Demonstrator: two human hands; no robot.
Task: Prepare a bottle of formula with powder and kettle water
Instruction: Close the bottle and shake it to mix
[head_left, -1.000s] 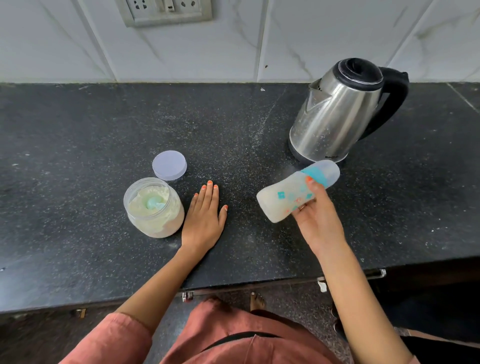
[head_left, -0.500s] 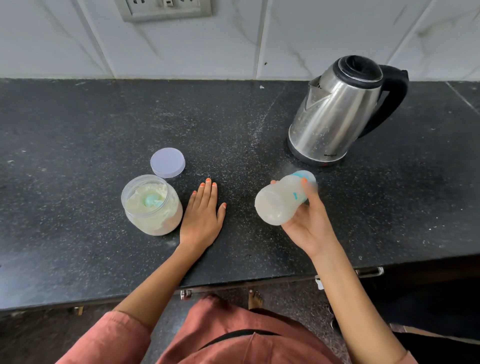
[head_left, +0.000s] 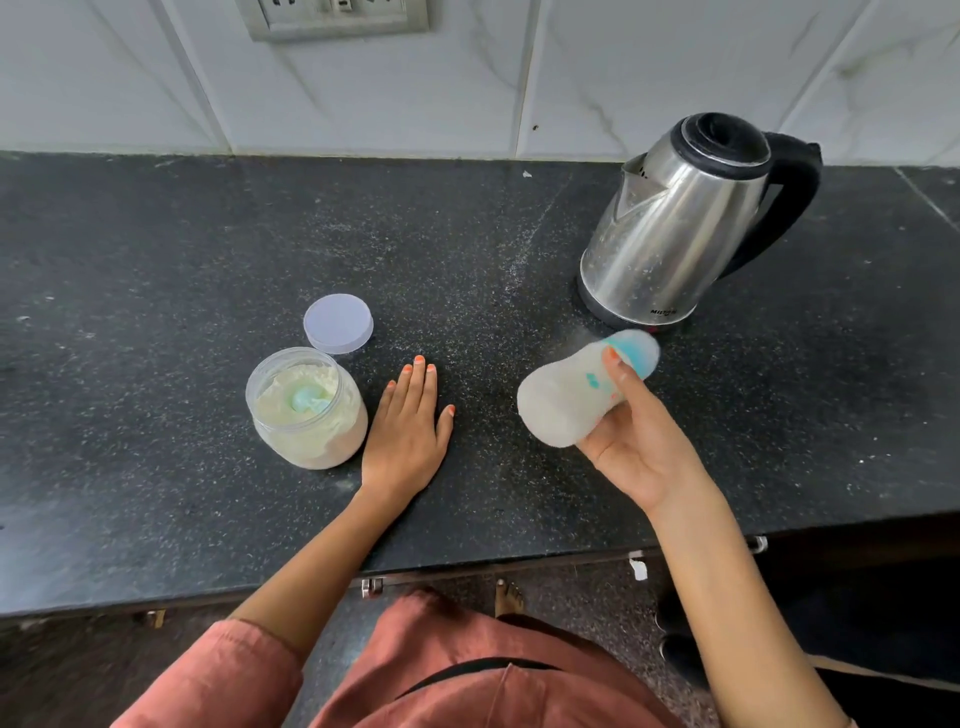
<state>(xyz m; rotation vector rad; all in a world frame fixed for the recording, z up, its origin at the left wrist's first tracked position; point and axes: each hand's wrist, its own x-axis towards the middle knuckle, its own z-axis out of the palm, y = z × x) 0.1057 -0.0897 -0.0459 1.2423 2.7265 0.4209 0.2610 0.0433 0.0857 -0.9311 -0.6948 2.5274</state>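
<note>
A: Where's the bottle (head_left: 561, 405)?
B: In the air over the surface (head_left: 156, 312), just in front of the kettle (head_left: 675, 228), blurred. The right hand (head_left: 639, 447) has its fingers (head_left: 621, 371) curled round it.
A: The left hand (head_left: 408, 436)?
B: Flat on the surface, fingers straight, holding nothing.
A: Since half a second ago?
B: The bottle has tilted, cap toward the kettle; the left hand stayed.
A: Contents?
B: Bottle: whitish. The open jar (head_left: 311, 441) holds pale powder and a green scoop (head_left: 306, 400); its lid (head_left: 338, 323) lies just behind.
</note>
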